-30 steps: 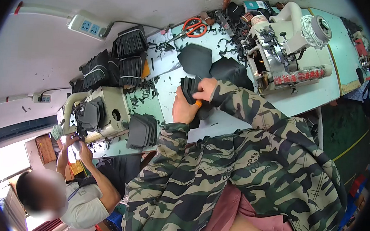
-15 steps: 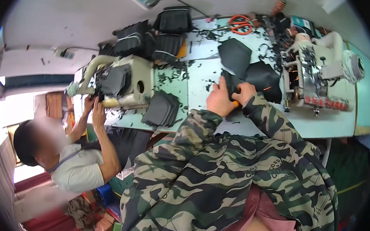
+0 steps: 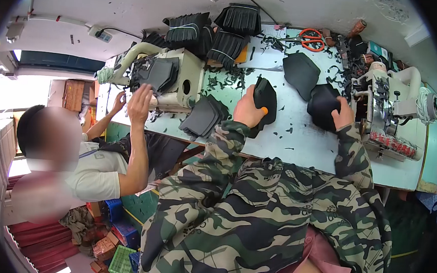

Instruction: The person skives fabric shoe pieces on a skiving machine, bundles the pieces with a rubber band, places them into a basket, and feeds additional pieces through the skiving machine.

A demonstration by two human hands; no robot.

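Worktop [image 3: 298,151], just one, and the trouble I'd expect on it is black pieces sliding apart, should a thumb slacken or a camouflage sleeve [image 3: 356,159] drag across them. One co-worker [image 3: 98,183] in a pale shirt is at the nearer of two machines, the left machine [image 3: 192,67]; the right machine [image 3: 383,97] is beside the wall end. At least three banded bundles [image 3: 238,20] lie by the wall. Loose piles number five: on the left machine, fanned [image 3: 204,119] before it, flat [image 3: 301,74] mid-table, plus two at the hands. The dark pile [image 3: 321,105] touches the right hand [image 3: 344,116]; I can't tell whether those fingers grip. Mid-table, the left hand [image 3: 247,110] clasps the black stack [image 3: 267,97]. One pair of scissors [image 3: 312,41]; one orange band [image 3: 264,111] on the left thumb; scraps [image 3: 222,78] beyond counting.
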